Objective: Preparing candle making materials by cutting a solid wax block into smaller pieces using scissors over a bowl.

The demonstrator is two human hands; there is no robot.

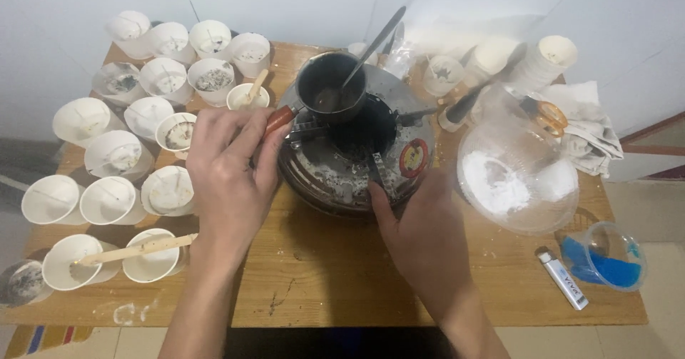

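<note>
The left hand (227, 170) is closed in a pinch around the red handle (279, 119) of a small dark saucepan (330, 86), which sits tilted on the back edge of a round portable stove (353, 155). A metal spoon (371, 41) leans in the pan, over a little dark residue at its bottom. The right hand (421, 234) rests against the stove's front right rim, fingers curled onto it and thumb by the pan support; whether it is turning a control there cannot be told.

To the left, many white paper cups (114, 155) crowd the wooden surface (342, 273). Several hold a pale set filling or dark specks, and two carry wooden sticks (139, 248), so pouring seems well along, though other cups look unfilled. To the right stand a clear bowl (517, 180) of white flakes, a small cup of blue powder (610, 255), a white lighter (564, 280) and a stack of spare cups (546, 63).
</note>
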